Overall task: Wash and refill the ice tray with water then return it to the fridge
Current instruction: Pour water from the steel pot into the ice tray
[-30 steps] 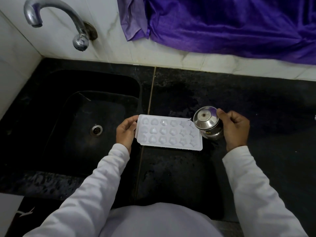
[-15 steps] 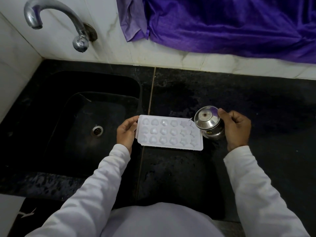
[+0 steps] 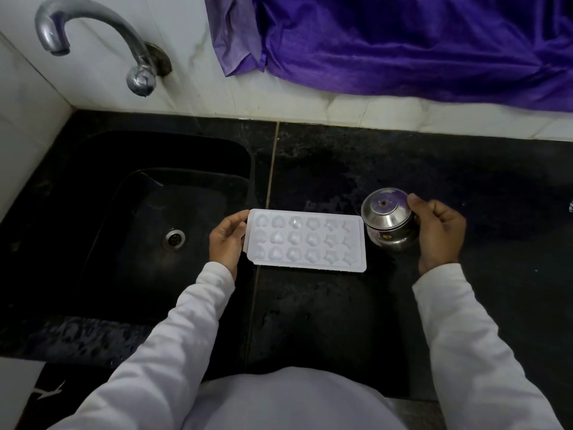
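Black stone counter (image 3: 325,321), dull and wet in patches, with a thin pale seam (image 3: 273,156) running from the wall to the near edge. Left of the seam, a black sink (image 3: 108,212) sunk into the same stone, with a steel drain (image 3: 174,238) in its floor. Above the sink, a curved steel tap (image 3: 124,32) coming out of a wall (image 3: 201,88) of white marbled tiles. Further right, a purple cloth (image 3: 403,41) hanging down over the tiles, apart from the counter.

White tray (image 3: 305,240) lying on the counter just right of the sink, left end over the seam, three rows of six moulded cells facing up. Not clear whether any water in the cells. Left hand (image 3: 226,240) grasping the left end of the tray, thumb on the rim, other fingers curled at the edge.

Small steel pot (image 3: 387,223) just beside the right end of the tray, tilted towards it. Touching or not, cannot tell. Right hand (image 3: 438,232) wrapped around the right side of the pot, fingers curled on it. Both arms in white sleeves (image 3: 186,321), reaching in from the near edge.
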`<action>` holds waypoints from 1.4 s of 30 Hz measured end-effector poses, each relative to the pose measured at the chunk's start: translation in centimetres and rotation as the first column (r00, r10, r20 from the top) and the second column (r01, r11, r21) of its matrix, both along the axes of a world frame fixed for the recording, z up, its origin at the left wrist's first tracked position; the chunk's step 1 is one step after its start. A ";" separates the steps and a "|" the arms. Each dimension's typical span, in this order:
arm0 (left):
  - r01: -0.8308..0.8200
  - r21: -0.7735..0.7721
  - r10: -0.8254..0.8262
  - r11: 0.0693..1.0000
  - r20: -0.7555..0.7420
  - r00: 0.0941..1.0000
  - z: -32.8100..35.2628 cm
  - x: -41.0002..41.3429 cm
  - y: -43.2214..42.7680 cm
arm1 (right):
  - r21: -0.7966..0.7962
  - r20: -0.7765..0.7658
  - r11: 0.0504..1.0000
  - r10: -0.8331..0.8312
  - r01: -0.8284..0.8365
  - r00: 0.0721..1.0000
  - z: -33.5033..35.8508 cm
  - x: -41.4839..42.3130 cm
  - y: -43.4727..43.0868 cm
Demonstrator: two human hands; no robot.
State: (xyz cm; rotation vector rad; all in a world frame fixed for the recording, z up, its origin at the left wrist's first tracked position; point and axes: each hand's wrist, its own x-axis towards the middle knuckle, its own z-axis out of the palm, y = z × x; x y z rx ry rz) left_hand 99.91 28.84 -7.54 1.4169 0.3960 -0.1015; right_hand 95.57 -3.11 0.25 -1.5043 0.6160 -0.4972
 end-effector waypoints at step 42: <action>-0.025 0.016 0.026 1.000 -0.014 1.000 0.0 0.0 -0.1 | -0.107 -0.016 0.994 -0.003 0.001 1.000 -0.4 -0.9 -1.1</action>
